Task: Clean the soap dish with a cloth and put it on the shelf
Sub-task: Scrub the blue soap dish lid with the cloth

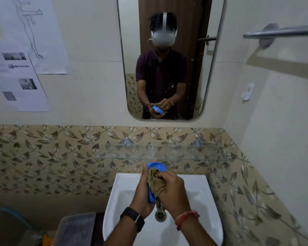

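the left hand (142, 190) holds the blue soap dish (156, 167) tipped up on its edge, right above the white sink (196, 189). its fingers wrap round the dish from the 9 o'clock side. the right hand (171, 189) is closed tight on a small brown cloth (154, 181) and pushes it into the dish from the 3 o'clock side. a bit of cloth hangs down toward the drain (160, 215) at 6 o'clock. this looks like the wiping part of the job, so the dish is not on the shelf yet.

the glass shelf (203, 153) sits just past the hands, at 12 o'clock from the dish, and looks bare.

things that could go wrong: the dish may be wet and slippy. if the cloth pushes too hard, the dish could pop out of the left hand and bang into the sink. the hanging cloth end could drop to the drain and get dirty. the shelf is see-through and hard to spot, so the dish could bump its front edge, or get put too near the edge and fall off.
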Action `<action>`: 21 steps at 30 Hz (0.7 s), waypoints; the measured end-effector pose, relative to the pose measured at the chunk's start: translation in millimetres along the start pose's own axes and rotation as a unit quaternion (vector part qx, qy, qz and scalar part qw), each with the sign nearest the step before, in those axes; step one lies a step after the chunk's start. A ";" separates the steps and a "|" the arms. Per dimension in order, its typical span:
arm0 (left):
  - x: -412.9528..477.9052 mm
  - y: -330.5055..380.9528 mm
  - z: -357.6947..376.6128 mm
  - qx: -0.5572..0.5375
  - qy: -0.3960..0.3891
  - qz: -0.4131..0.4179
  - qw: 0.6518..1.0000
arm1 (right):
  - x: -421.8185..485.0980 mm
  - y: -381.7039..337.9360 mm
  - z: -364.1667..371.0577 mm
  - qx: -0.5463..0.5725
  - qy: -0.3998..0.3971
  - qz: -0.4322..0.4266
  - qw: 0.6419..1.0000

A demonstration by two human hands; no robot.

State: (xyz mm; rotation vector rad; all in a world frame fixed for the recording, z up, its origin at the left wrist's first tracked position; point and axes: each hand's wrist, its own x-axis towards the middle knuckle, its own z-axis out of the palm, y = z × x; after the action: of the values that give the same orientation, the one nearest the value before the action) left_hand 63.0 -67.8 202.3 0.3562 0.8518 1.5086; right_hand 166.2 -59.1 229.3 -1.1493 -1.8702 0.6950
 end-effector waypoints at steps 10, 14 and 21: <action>0.4 7.4 -2.1 0.011 -0.007 0.004 1.000 | 2.6 -7.9 -13.6 -0.039 -0.094 -0.061 0.993; -0.9 5.1 0.7 0.015 -0.010 -0.003 1.000 | 20.3 -8.5 -18.2 -0.042 0.020 -0.026 0.999; -3.2 22.7 -4.8 0.003 -0.013 0.004 1.000 | 8.8 -18.1 -11.5 -0.019 -0.159 -0.126 0.979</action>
State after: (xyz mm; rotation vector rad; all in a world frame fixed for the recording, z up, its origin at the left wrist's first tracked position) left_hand 43.8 -70.4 215.5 0.3832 0.8361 1.5070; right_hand 165.5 -58.5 252.5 -0.8386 -2.2584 0.7313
